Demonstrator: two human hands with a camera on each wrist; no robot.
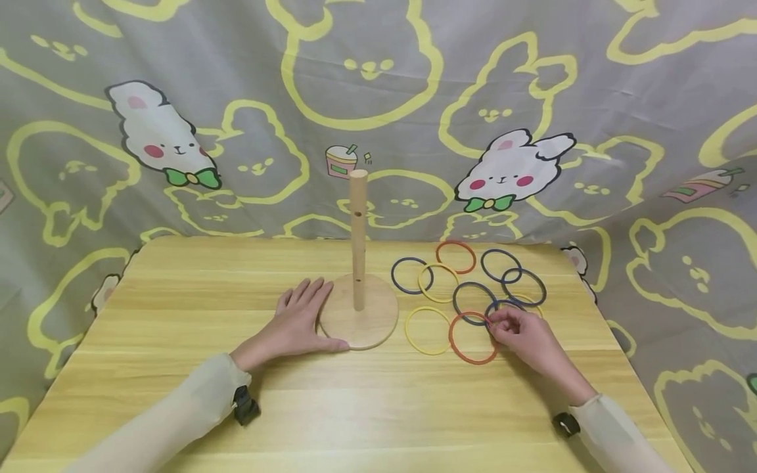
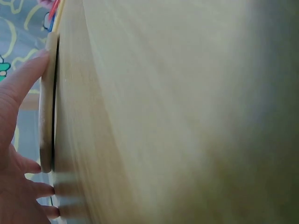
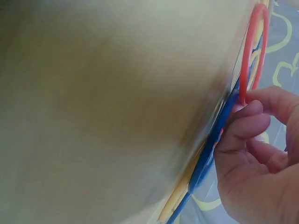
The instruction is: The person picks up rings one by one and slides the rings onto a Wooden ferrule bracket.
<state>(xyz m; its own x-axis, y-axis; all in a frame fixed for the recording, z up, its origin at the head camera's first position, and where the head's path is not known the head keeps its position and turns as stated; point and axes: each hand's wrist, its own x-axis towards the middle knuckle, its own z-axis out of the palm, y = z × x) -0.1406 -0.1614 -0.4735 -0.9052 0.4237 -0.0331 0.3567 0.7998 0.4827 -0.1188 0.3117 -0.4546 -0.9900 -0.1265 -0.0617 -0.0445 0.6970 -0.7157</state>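
A round wooden base [image 1: 378, 315] carries an upright wooden post [image 1: 358, 243] with small holes along it. My left hand [image 1: 298, 322] rests at the base's left edge, fingers spread, its thumb [image 2: 30, 70] touching the rim in the left wrist view. To the right of the base, my right hand [image 1: 523, 335] pinches a red ring [image 1: 454, 351] between thumb and fingertips. In the right wrist view that red ring [image 3: 245, 56] stands tilted off the table. Blue rings [image 3: 205, 154] and a yellow one lie under and beside the right fingers, partly hidden by them.
Several loose rings lie right of the base: a yellow ring [image 1: 408, 337], a blue ring [image 1: 395, 279], another red ring [image 1: 439, 259] and more overlapping blue ones. The wooden table [image 1: 378, 407] ends at a patterned grey cloth [image 1: 236, 66] behind and at the sides.
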